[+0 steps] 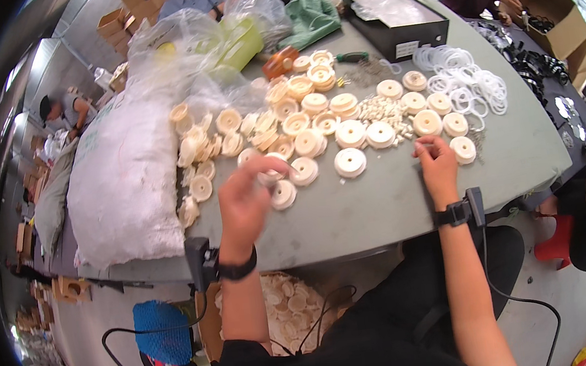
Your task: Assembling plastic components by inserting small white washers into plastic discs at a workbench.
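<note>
My left hand (pixel 241 193) is raised over the front of the table, at the near edge of a cluster of cream plastic wheels. Motion smears its fingers, and I cannot tell whether it holds anything. One round wheel (pixel 283 195) lies right beside it, another wheel (pixel 304 171) just to the right. My right hand (pixel 438 164) has thumb and fingertips pinched together; whatever is between them is too small to make out. A two-tier wheel (pixel 463 150) sits against its right side. Beyond it lies a heap of small cream pegs (pixel 381 110). A separate wheel (pixel 350 163) rests between my hands.
A bulging white woven sack (pixel 124 182) covers the table's left. White rings (pixel 467 77) lie at the right, near a black box (pixel 398 24). A screwdriver (pixel 352 57) lies farther back. Below the table edge stands a carton of cream parts (pixel 289 304). Several people work around.
</note>
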Motion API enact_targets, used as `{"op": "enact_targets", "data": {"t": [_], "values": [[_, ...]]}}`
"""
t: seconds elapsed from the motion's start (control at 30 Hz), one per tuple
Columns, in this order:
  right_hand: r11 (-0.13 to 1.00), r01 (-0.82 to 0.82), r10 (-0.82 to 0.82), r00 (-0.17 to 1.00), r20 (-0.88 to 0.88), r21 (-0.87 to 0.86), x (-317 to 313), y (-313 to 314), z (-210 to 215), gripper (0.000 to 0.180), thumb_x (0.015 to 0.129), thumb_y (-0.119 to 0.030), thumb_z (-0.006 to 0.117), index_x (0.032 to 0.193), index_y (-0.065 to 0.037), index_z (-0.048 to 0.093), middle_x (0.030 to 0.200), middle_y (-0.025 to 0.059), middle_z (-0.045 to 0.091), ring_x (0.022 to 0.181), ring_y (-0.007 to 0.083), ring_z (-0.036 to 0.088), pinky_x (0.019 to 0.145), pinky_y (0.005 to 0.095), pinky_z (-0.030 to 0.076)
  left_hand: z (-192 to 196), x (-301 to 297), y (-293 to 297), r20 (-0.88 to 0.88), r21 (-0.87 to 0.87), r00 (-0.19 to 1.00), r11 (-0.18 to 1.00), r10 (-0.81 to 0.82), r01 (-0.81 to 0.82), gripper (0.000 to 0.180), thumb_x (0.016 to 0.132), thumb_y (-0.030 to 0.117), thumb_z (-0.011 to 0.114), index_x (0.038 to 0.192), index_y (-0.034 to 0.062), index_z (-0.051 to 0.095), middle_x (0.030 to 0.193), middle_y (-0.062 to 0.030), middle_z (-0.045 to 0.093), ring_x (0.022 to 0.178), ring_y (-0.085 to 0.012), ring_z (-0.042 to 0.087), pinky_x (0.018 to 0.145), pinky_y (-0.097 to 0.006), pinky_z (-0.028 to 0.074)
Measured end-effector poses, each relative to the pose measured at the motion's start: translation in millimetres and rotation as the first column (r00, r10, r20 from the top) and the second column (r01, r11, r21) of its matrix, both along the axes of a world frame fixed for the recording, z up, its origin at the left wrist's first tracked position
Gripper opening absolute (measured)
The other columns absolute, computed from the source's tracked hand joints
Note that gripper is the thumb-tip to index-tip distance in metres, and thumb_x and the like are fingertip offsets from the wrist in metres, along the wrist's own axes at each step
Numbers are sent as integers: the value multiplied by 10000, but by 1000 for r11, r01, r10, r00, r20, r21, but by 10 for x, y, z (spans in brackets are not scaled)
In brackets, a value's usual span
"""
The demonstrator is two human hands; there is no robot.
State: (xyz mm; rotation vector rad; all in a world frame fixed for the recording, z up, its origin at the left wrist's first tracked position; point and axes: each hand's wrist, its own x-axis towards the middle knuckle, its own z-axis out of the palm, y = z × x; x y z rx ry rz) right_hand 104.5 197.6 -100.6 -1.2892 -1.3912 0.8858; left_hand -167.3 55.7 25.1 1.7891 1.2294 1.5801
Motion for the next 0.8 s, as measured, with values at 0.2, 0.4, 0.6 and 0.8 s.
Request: {"op": "enact_targets", "data": {"t": [0.2,0.4,0.6,0.8], "values": [[996,-79,82,993,-80,41,-68,-54,43,146,817,-145,615,911,-35,631,670,9,609,578,63,506,539,222,386,1012,1074,-322,-62,333,247,213,-967,918,181,862,176,505,759,87,624,791,-57,605,724,-209,569,621,-340,410],[999,-48,48,999,12,21,-201,-116,229,160,773,-146,670,887,-38,639,654,-18,551,604,51,483,540,199,375,1010,701,-93,-29,367,68,53,-997,929,240,715,132,567,502,77,470,497,-40,410,479,-190,414,447,-321,311],[975,-127,73,959,274,184,-470,442,646,155,776,-144,641,879,-28,636,687,61,603,613,109,544,557,244,414,873,123,18,-236,277,194,125,-952,953,160,590,177,586,508,84,485,520,-51,437,508,-197,433,462,-331,303],[963,-269,181,718,672,29,-708,1173,542,173,762,-189,628,872,-56,641,730,118,623,665,232,594,616,322,458,971,-215,235,-401,104,-48,-97,-915,990,104,626,115,598,597,82,504,551,-46,491,530,-206,455,523,-319,340]]}}
